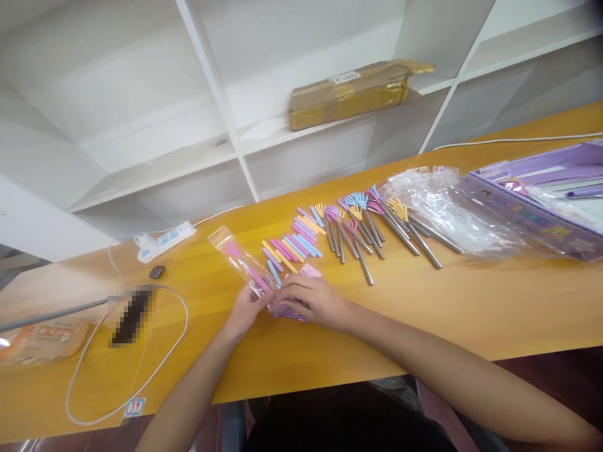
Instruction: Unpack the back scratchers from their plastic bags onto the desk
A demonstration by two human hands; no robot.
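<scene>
My left hand (247,309) is closed on a clear plastic bag holding a pink back scratcher (257,276), its hand-shaped head pointing away from me. My right hand (315,300) is bent over the near end of the bag, its fingers curled; what its fingertips pinch is partly hidden. Under and beside the fingers lie small purple and pink pieces (298,317). Just beyond are rows of pastel handle sleeves (288,250) in pink, yellow, blue and purple. Several metal rods with coloured hand-shaped heads (360,226) lie to the right of them.
A heap of clear bags (452,207) and a purple box (532,216) are on the right. On the left are a power strip (166,242), a white cable (184,314) and an orange packet (51,339). A taped carton (348,94) sits on the shelf behind.
</scene>
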